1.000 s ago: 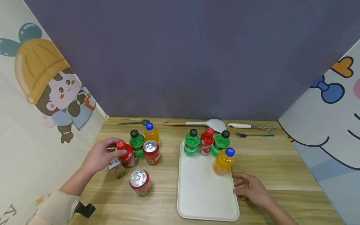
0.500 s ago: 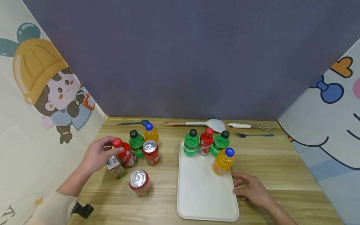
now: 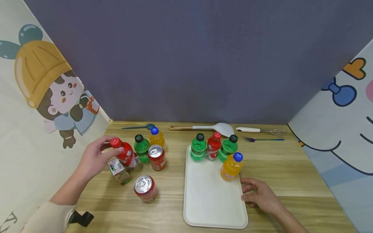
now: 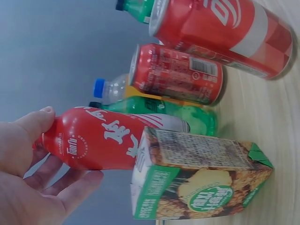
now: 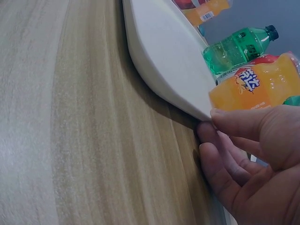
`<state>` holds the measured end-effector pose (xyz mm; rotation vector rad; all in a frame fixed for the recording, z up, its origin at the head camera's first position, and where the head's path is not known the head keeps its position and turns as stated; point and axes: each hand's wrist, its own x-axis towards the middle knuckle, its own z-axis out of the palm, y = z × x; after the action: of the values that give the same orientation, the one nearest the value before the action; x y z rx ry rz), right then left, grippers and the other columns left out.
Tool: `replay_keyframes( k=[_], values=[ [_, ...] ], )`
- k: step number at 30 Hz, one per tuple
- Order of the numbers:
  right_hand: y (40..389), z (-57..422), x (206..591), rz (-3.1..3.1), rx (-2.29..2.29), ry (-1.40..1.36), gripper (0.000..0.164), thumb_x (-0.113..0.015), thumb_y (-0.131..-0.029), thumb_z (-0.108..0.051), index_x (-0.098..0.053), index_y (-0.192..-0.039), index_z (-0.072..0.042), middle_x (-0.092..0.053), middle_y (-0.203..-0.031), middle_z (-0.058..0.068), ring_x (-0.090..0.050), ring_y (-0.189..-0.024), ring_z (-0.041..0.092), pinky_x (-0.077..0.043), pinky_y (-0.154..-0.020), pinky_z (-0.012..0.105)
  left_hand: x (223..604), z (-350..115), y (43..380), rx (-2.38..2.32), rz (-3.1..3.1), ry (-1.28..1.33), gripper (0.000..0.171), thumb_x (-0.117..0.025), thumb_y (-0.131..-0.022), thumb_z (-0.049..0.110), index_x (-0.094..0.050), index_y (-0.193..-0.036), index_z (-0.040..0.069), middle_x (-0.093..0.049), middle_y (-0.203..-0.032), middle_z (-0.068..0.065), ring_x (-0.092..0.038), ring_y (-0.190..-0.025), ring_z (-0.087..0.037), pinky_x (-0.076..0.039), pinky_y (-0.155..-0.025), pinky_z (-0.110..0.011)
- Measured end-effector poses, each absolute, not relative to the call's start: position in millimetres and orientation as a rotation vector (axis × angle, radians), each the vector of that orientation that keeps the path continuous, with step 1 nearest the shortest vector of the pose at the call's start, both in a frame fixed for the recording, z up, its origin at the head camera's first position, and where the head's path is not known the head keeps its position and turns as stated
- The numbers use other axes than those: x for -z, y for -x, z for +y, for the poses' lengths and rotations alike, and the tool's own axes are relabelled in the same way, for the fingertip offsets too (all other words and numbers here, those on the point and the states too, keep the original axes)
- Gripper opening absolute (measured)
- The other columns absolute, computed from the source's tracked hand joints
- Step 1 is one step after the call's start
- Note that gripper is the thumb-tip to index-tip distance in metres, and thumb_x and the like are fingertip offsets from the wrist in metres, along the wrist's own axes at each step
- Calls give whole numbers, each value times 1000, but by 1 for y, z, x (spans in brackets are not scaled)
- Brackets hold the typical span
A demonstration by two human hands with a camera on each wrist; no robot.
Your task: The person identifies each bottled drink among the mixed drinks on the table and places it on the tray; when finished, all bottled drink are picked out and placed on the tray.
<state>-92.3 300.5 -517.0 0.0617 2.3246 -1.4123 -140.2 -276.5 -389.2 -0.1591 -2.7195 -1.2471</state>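
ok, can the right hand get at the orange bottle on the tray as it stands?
Probably yes. The right hand rests at the tray's right edge, fingers touching the rim, and the orange bottle stands just beyond them near that same edge. Nothing lies between; the green and red bottles stand behind it.

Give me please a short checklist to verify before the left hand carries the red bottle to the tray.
1. Grip: left hand holds the red bottle near its cap, thumb and fingers round it: ok.
2. Bottle lifted free of the table: tilted, base hidden behind the juice carton: cannot tell.
3. Neighbours: carton and green bottle stand very close; may be knocked: not ok.
4. Tray steadied: right hand touches its right edge: ok.
5. Free room on tray: front part bare, four bottles stand at the far end: ok.
6. Path: upright can stands between: not ok.
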Motion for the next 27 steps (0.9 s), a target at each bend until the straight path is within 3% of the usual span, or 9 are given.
replay_keyframes(
  k=[5,8,11,13,20,27],
  values=[
    [91,300,517,2319,1422,-52,72,-82,-86,-12,-48,-146,6,-67,-107,15,-69,-77,25,-60,-59,36,379,-277,133,1170,-2688,134,38,-75,-96,27,-64,-126,5,-66,-121,-16,-62,-117,-37,-50,-76,-11],
    [91,300,517,2317,1421,-50,72,-82,-86,-12,-48,-146,6,-67,-107,14,-69,-77,25,-59,-59,36,371,-277,130,1126,-2652,136,37,-76,-96,25,-66,-126,6,-68,-117,-14,-64,-111,-15,-48,-77,-6],
    [92,300,517,2323,1412,-53,73,-82,-85,-12,-48,-147,6,-67,-107,14,-69,-77,25,-59,-59,37,364,-277,128,1096,-2609,147,36,-77,-95,23,-67,-126,7,-69,-115,-12,-56,-103,11,-46,-78,-3],
    [92,300,516,2328,1406,-57,73,-83,-85,-12,-48,-147,6,-67,-107,14,-69,-77,25,-59,-59,37,359,-277,127,1086,-2585,149,36,-77,-94,22,-68,-125,8,-69,-113,-9,-52,-100,19,-47,-77,-3],
    [92,300,514,2339,1399,-53,72,-83,-84,-11,-49,-146,6,-68,-106,14,-69,-77,25,-59,-59,37,341,-279,121,1067,-2553,137,36,-80,-92,20,-69,-125,9,-62,-104,21,-55,-98,17,-48,-73,-4],
    [92,299,516,2354,1393,-58,73,-84,-83,-12,-50,-145,5,-69,-104,13,-68,-77,24,-59,-59,37,324,-270,115,1088,-2559,134,38,-80,-92,22,-69,-127,11,-63,-105,23,-58,-98,12,-51,-72,-6]
  ],
)
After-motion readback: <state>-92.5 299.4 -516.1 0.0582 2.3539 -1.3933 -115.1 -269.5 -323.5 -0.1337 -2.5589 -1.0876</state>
